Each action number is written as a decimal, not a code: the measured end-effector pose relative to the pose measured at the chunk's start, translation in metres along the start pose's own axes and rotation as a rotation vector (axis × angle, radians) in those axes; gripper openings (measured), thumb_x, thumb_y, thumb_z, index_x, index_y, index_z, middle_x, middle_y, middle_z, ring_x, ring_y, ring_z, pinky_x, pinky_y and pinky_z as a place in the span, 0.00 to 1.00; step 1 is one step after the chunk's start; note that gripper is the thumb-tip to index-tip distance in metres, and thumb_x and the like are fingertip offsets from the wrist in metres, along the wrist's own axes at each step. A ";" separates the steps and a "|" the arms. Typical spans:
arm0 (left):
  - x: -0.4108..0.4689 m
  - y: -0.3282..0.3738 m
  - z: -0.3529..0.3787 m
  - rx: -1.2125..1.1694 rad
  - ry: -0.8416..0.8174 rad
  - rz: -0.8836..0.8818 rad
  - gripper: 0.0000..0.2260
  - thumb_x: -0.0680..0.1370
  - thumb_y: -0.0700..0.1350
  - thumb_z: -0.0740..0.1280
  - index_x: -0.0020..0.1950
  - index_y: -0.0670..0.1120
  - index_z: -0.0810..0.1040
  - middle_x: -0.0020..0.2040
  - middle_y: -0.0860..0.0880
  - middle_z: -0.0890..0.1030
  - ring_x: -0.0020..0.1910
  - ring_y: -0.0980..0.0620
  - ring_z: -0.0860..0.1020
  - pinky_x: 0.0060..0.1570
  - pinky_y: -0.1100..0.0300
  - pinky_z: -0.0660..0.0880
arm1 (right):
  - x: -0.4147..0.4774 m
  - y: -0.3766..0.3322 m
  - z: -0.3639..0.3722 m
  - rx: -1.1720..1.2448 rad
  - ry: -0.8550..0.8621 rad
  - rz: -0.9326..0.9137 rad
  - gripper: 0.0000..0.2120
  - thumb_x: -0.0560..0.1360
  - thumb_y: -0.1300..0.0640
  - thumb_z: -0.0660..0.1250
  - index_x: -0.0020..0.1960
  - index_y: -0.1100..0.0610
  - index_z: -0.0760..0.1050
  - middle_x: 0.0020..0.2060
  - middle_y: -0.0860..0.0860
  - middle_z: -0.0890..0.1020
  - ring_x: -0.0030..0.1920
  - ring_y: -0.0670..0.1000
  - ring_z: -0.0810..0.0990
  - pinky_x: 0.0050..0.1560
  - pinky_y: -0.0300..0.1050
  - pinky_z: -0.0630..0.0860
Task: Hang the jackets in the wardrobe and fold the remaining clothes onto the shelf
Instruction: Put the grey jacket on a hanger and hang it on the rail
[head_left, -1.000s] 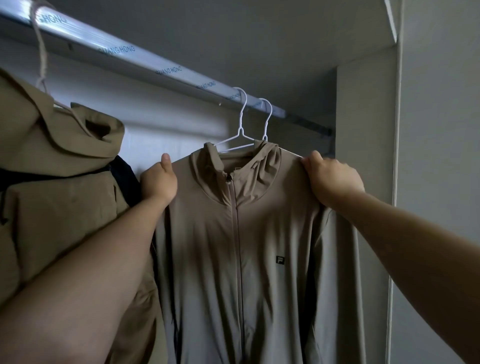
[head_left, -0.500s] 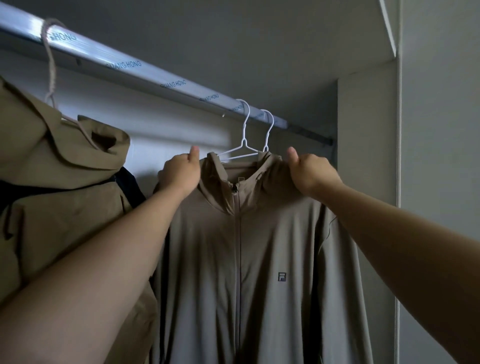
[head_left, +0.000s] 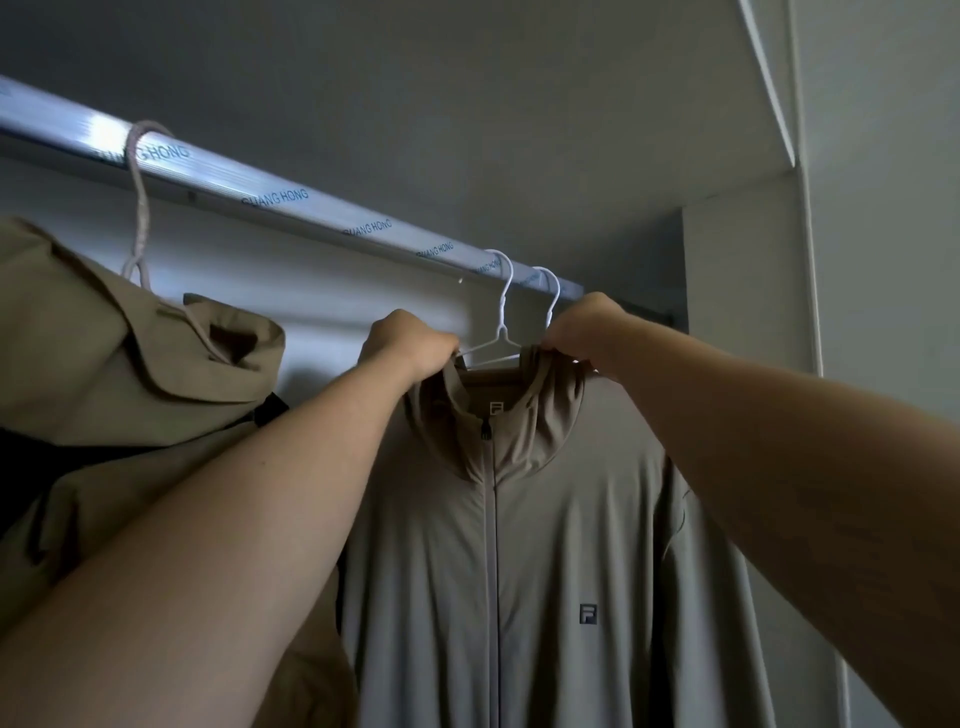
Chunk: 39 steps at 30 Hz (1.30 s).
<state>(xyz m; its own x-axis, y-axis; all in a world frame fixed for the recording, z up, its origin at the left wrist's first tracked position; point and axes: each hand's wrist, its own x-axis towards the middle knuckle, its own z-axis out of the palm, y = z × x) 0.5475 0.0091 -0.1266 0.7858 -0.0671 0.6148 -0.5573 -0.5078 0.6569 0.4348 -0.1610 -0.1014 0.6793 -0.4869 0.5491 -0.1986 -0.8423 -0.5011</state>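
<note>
A taupe zip-up jacket (head_left: 545, 545) with a small logo on the chest hangs on a white wire hanger (head_left: 500, 332) from the silver wardrobe rail (head_left: 291, 200). My left hand (head_left: 408, 340) pinches the left side of its collar, and my right hand (head_left: 587, 327) pinches the right side of the collar or hood. A second white hanger hook (head_left: 551, 291) sits just behind on the rail. To the left, a tan hooded jacket (head_left: 130, 374) hangs on a pale hanger (head_left: 139, 208).
The wardrobe's white side panel (head_left: 748, 291) stands close on the right, with the door frame (head_left: 810, 208) beyond it. The top board (head_left: 467, 104) is just above the rail. The rail has a bare stretch between the two jackets.
Both hands have moved inward and up from the jacket's shoulders to its collar. The view has tilted upward, showing more of the rail.
</note>
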 end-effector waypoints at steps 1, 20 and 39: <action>0.001 0.002 0.000 0.013 0.015 0.006 0.15 0.65 0.54 0.73 0.44 0.44 0.83 0.44 0.45 0.83 0.41 0.44 0.81 0.36 0.60 0.74 | 0.001 -0.001 0.001 0.008 -0.002 0.025 0.12 0.77 0.51 0.70 0.54 0.59 0.77 0.50 0.56 0.83 0.46 0.55 0.82 0.45 0.45 0.78; -0.004 0.044 0.014 0.266 0.195 0.251 0.06 0.77 0.36 0.65 0.52 0.39 0.81 0.49 0.40 0.80 0.47 0.39 0.79 0.41 0.55 0.70 | -0.003 -0.007 0.004 -0.144 0.212 -0.085 0.04 0.75 0.63 0.63 0.48 0.58 0.69 0.36 0.52 0.71 0.37 0.54 0.74 0.36 0.45 0.71; 0.013 -0.047 0.017 -0.043 0.190 0.071 0.10 0.74 0.45 0.62 0.42 0.44 0.83 0.46 0.45 0.85 0.44 0.42 0.80 0.46 0.55 0.77 | -0.014 0.029 0.011 0.072 0.138 -0.317 0.14 0.73 0.65 0.61 0.53 0.53 0.76 0.52 0.54 0.81 0.52 0.56 0.79 0.47 0.45 0.76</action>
<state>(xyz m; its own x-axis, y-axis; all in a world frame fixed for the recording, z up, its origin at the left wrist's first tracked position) 0.5881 0.0177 -0.1566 0.6817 0.0637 0.7289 -0.6239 -0.4698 0.6246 0.4275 -0.1759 -0.1308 0.5961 -0.2349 0.7677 0.0600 -0.9405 -0.3344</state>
